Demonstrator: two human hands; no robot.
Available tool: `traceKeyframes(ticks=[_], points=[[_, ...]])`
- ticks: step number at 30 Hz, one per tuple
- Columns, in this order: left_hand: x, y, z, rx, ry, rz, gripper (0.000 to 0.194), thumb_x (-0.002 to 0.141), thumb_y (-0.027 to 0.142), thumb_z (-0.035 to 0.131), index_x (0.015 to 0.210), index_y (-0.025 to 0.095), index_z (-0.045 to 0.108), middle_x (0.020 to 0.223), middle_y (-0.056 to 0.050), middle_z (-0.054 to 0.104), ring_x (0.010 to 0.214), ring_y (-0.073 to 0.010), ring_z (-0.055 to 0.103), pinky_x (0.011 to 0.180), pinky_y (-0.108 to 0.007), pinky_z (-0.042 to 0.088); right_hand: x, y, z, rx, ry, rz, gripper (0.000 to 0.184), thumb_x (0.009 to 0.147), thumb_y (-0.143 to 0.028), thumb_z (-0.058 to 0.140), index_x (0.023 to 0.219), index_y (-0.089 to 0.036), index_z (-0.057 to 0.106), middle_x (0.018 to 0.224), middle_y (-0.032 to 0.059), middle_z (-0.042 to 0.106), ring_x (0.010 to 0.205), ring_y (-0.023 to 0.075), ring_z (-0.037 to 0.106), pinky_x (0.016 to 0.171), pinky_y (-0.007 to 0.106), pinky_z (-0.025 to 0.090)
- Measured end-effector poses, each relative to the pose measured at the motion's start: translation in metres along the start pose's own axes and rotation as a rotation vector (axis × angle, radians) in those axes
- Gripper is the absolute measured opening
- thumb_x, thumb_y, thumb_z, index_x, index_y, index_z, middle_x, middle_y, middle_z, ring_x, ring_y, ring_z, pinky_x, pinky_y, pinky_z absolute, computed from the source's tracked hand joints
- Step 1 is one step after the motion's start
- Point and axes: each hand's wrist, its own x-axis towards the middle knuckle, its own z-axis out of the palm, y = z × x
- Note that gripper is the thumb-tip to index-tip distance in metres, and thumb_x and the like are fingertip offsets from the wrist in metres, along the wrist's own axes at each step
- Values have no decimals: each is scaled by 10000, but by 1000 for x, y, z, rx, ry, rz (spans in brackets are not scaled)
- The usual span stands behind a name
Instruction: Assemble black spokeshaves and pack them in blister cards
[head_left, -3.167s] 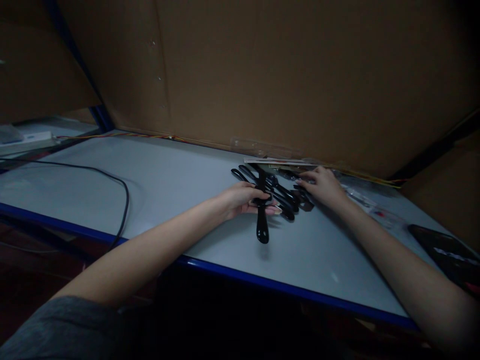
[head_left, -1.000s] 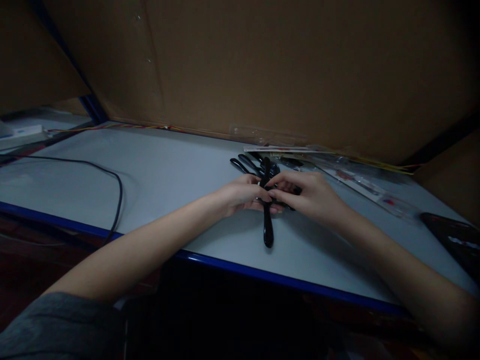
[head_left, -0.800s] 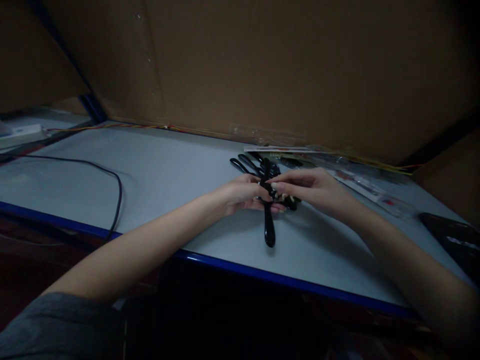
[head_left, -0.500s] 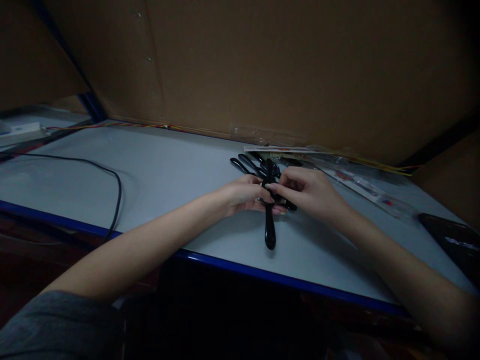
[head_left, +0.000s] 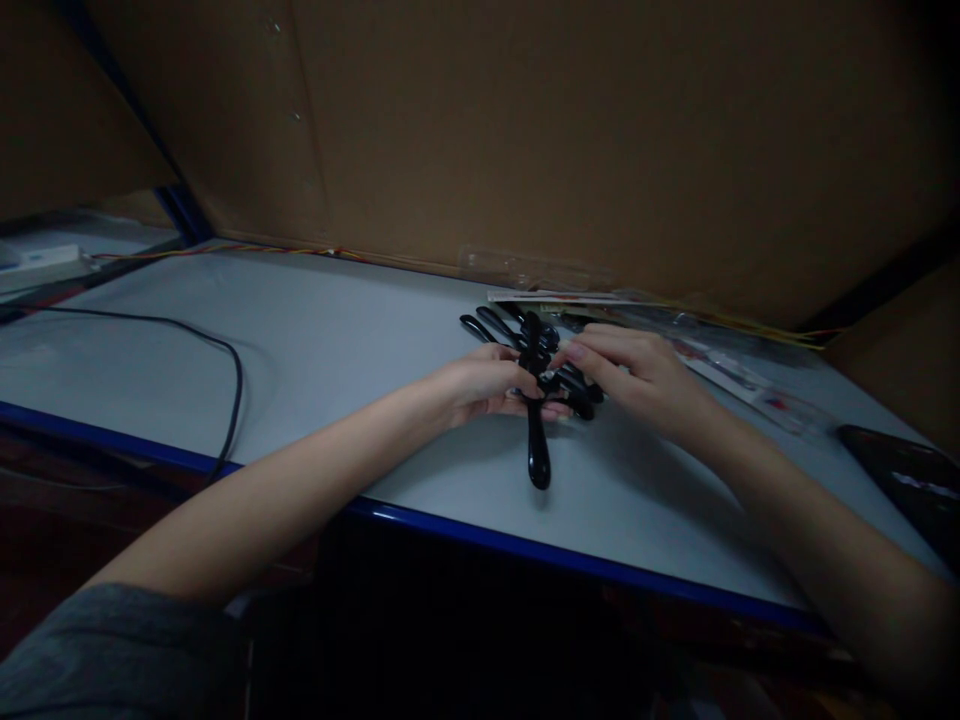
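My left hand [head_left: 491, 390] is closed around a glossy black piece with rounded, paddle-like arms [head_left: 538, 455], one arm pointing toward me and another away. The thumb presses on its middle, and the fingers lie beneath. My right hand [head_left: 637, 375] is just to the right, thumb and forefinger pinched beside the piece's centre, near a small shiny bit [head_left: 548, 376]. What that pinch holds, if anything, is too small to make out. Just behind my hands, more glossy black pieces [head_left: 480, 328] lie in a loose pile, partly hidden by the held one.
The white tabletop [head_left: 360, 310] has a blue front edge. Flat clear packages [head_left: 720, 370] lie at the back right, and a dark flat object [head_left: 900, 480] is at the far right. A black cable [head_left: 238, 380] curls on the left. A cardboard wall [head_left: 525, 130] stands behind.
My right hand has drawn slightly right, away from the piece's middle, uncovering the small shiny bit. The black piece has tilted a little in my left hand, its near end shifting slightly back.
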Motion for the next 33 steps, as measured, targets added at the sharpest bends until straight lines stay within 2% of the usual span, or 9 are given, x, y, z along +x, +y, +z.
traceKeyframes(ticks=[3,6,9,12,16,24,28,30,33], points=[[0,1,0,17,5,10,244,709,-111,429,868,35,544,729,-85,632,633,-132,659,765,-309,531,-1,-3,0,56,5,3,401,930,-392,380,697,-192,640,645,19,480,618,135,473,579,281,329],[1,0,-1,21,11,15,242,697,-116,431,849,37,542,731,-79,628,640,-139,661,772,-326,529,-1,-6,1,110,-39,-10,393,934,-399,367,766,-201,662,680,22,511,644,136,498,596,274,350],[2,-1,-1,19,3,8,267,694,-117,431,881,39,541,734,-78,631,654,-149,668,773,-332,529,-1,-4,2,18,-45,-21,404,936,-412,345,799,-197,658,700,30,514,672,149,503,609,280,348],[2,-1,-1,16,-5,8,276,697,-114,437,907,37,532,749,-97,638,665,-153,672,770,-322,530,0,-2,1,-88,-30,-18,425,936,-426,331,737,-187,621,689,34,509,672,156,493,604,286,327],[2,-1,-1,-3,-20,13,267,689,-117,435,884,47,518,741,-93,632,642,-155,669,774,-355,532,1,-5,1,-113,-36,19,418,927,-447,348,656,-187,529,634,18,494,620,145,468,571,280,301],[4,-4,-4,13,-58,25,250,695,-106,448,876,44,534,761,-112,638,645,-151,667,777,-353,530,-2,-11,2,5,-37,88,448,919,-490,343,677,-204,588,613,26,552,579,151,497,544,285,313],[5,-4,-3,20,-28,31,249,690,-111,450,857,56,529,745,-86,639,625,-137,659,800,-367,527,-1,-9,3,91,-70,79,429,924,-490,326,786,-215,626,722,41,615,667,170,551,582,287,353],[4,-4,-2,19,-14,28,249,696,-111,450,862,56,529,734,-78,637,624,-137,659,791,-359,532,-1,-7,3,16,-72,48,416,927,-471,326,765,-214,611,745,47,615,700,177,550,605,293,348],[3,-2,-1,18,-2,26,249,706,-110,446,879,47,533,723,-78,632,641,-144,666,763,-327,540,0,-5,1,-139,-43,24,418,923,-460,343,663,-209,552,644,37,558,635,173,508,591,302,309]])
